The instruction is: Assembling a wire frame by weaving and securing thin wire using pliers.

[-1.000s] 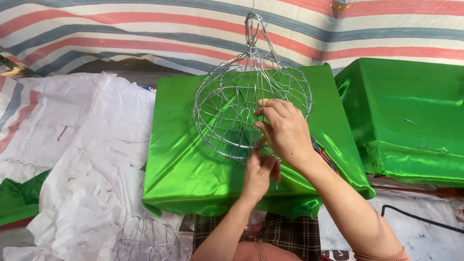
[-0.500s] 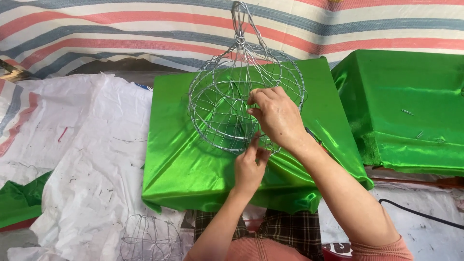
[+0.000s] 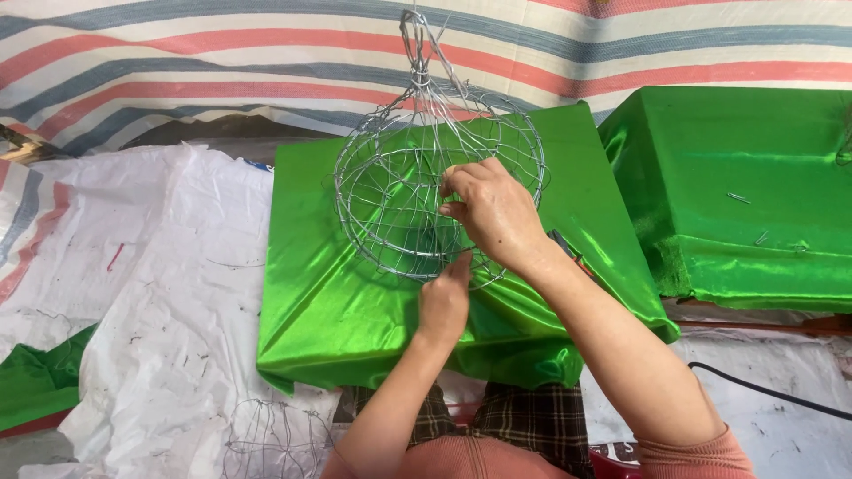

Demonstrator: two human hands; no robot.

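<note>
Striped tarp [image 3: 177, 62] behind; one round wire frame [image 3: 399, 191] over one of two green satin-covered blocks [image 3: 328, 302]. Right hand [image 3: 493, 213] pinches its wires, fingers closed; left hand [image 3: 444, 302] grips the lower rim. Second wire frame [image 3: 266, 439] on white sheeting [image 3: 151, 293].

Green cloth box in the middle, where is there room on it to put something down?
The green cloth box is bare along its left side, beside the white sheet. Its middle is crowded by the wire ball frame, the left hand and the right hand.
</note>
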